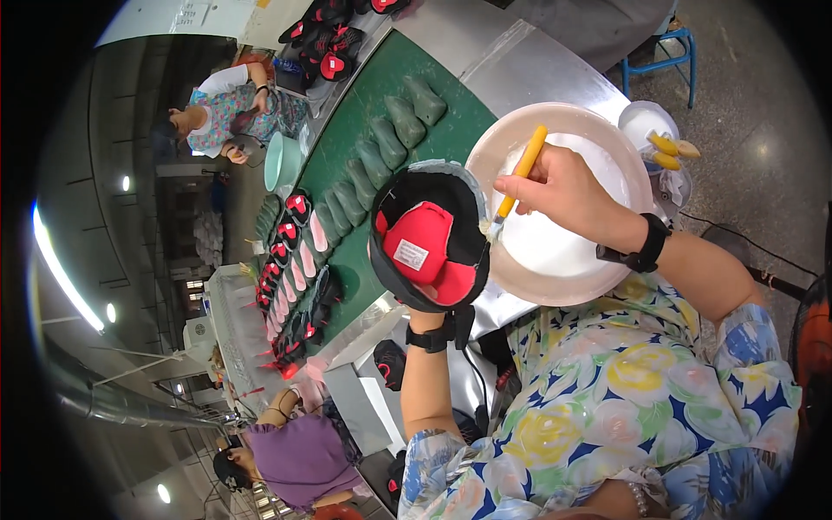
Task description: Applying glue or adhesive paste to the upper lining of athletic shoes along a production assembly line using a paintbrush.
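Observation:
My left hand [422, 317] is closed on a black shoe upper [387, 276] with a red lining and a small white label inside. Most of that hand is hidden behind the upper. Between the fingers of my right hand [555, 185] is a brush [524, 169] with a yellow handle. Its tip touches or nearly touches the upper's pale edge. Below my right hand stands a wide pinkish basin [492, 130] with white liquid [542, 251] in it.
Grey-green shoe lasts [384, 143] line a green conveyor belt [446, 143], with black-and-red shoe uppers [297, 206] beyond. A white bucket [646, 117] with yellow-handled tools stands right of the basin. Two other people [299, 459] work at the left, one near a mint basin [284, 163].

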Available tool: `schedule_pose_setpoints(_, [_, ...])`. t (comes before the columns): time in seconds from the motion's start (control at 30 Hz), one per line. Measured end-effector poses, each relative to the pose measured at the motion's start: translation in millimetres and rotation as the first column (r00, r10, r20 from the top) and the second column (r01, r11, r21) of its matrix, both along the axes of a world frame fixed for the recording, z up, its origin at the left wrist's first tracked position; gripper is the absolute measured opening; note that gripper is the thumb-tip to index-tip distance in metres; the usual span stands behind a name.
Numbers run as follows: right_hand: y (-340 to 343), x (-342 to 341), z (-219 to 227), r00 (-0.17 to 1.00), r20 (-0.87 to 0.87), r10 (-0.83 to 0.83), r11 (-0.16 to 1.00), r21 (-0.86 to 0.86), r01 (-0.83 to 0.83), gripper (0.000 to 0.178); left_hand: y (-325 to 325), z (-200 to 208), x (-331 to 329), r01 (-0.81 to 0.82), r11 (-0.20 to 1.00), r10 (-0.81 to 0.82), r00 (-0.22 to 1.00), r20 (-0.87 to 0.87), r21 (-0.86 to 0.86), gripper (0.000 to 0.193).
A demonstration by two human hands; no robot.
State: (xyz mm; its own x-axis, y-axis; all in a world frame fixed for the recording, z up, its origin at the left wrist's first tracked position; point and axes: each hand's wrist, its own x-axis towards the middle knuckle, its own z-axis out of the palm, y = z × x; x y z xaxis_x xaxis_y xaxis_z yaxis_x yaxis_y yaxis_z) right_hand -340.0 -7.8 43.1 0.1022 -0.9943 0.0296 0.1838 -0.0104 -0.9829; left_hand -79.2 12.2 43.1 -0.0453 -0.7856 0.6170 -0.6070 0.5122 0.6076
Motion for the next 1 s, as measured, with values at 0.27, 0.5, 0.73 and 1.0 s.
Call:
schedule_pose_setpoints(0.27, [7.8,-1.4,7.8,0.997,0.071,0.011,1.0,0.026,-0.013,0.035,-1.4,3.5,3.4,-0.149,0.973,0.134,0.986,-0.094,-0.175,0.058])
schedule_pose_setpoints(0.5, [10.8,14.3,8.0,0.998,-0.058,-0.016,0.994,-0.113,0.009,0.033,-10.7,3.5,1.1,-0.016,0.962,-0.024,0.989,-0.144,-0.271,0.061])
schedule_pose_setpoints(0.73, [20.7,4.6,17.3,0.99,-0.143,-0.013,0.975,-0.221,-0.019,0.031,-16.9,7.0,6.9,0.018,0.945,-0.008,0.999,0.031,-0.327,0.059])
schedule_pose_setpoints(1.0, [16.1,12.0,12.0,0.995,0.025,0.094,0.996,-0.008,-0.094,0.031,-18.0,12.5,-0.9,0.002,0.924,0.002,1.0,0.011,-0.383,0.056])
